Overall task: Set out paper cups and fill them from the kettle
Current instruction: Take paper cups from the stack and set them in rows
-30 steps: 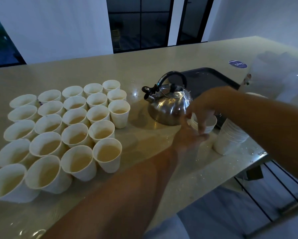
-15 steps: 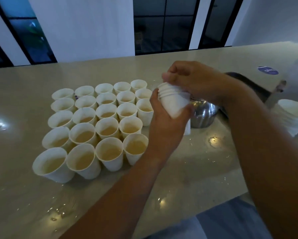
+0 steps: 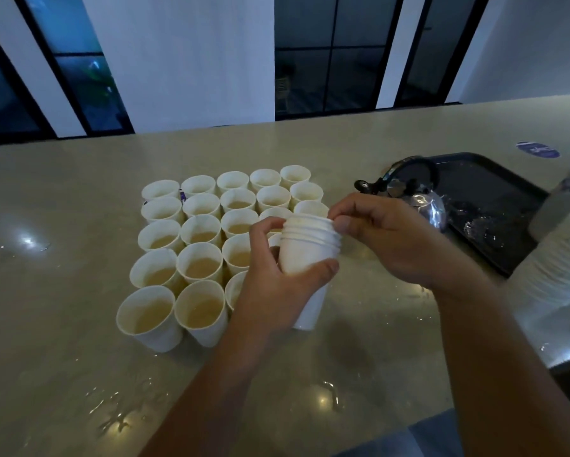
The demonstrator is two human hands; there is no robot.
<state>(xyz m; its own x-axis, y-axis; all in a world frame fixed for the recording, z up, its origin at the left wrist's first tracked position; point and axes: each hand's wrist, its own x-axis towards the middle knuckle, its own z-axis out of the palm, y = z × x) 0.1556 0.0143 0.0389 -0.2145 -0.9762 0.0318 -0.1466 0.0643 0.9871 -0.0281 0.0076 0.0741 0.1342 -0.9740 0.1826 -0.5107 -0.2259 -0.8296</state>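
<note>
Several white paper cups (image 3: 198, 268) stand in a tight grid on the beige counter (image 3: 79, 341), most holding pale liquid. In front of the grid's right side my left hand (image 3: 273, 288) grips a short stack of nested empty cups (image 3: 310, 249) around its body. My right hand (image 3: 385, 239) pinches the rim of the top cup with fingertips and thumb. The steel kettle (image 3: 422, 199) with a black handle sits behind my right hand, partly hidden by it.
A dark tray (image 3: 488, 199) lies right of the kettle with water drops on it. A tall stack of white cups (image 3: 560, 262) lies at the right edge. Water is spilled on the counter near its front edge. A blue sticker (image 3: 537, 150) marks the far right.
Both hands lifted the small cup stack from beside the kettle and brought it in front of the cup grid. The kettle, hidden half a second ago, shows again.
</note>
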